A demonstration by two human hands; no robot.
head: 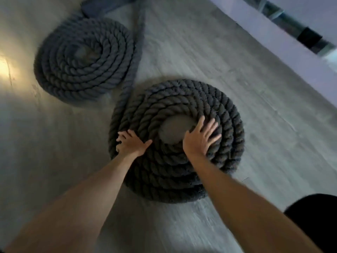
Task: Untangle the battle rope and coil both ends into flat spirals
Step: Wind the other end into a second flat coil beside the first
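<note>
- While both hands are working on the near spiral (182, 99), the left hand (130, 143) is curling its fingers over the outer turns at the spiral's left rim and gripping them.
- Right hand (200, 137) is lying spread and flat, pressing on the inner turns just right of the open centre and grasping nothing.
- Near spiral is lying flat on the floor (237, 70), straight ahead and under both hands.
- Key relation: the straight run of the battle rope (141, 33) is leaving the near spiral at its left rim, just beyond the left hand. Its long axis is heading away toward the top of view, so the left hand is sitting nearer to it.
- Far spiral (83, 59) is lying flat up-left, well apart from the hands, right beside that run.
- Judging: the coiling is looking nearly done, with snugging the turns probably left.
- Floor is showing grey wood grain; a pale wall (264, 39) is running along the upper right; the room is looking dim.
</note>
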